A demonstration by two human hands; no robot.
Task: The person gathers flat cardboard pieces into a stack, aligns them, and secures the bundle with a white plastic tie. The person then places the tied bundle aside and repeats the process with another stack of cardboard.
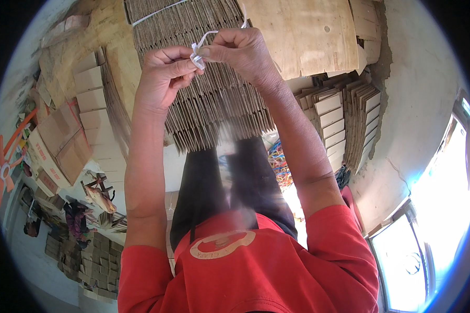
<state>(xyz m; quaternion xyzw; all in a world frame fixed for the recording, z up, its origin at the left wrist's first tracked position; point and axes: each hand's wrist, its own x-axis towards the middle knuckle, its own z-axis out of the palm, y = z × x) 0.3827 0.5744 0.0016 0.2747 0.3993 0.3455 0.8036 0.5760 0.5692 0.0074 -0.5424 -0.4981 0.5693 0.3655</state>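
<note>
Both my hands are raised over a thick bundle of cardboard pieces (214, 107), packed edge to edge in front of me. Between my fingertips is a crumpled length of white strap (197, 56). My left hand (164, 73) pinches it from the left, thumb against the fingers. From the other side my right hand (243, 55) pinches the same strap close by. One thin tail of it curves up beside my right fingers, and a white band crosses the far end of the bundle. Whether the strap is knotted cannot be made out.
A plywood board (303, 34) lies to the right of the bundle. Stacked cardboard pieces (331, 122) stand below it, near the wall. Leftward are more cardboard stacks (91, 99), a cardboard box (62, 141) and an orange fan (4, 169). Colourful straps (280, 166) lie beside my legs.
</note>
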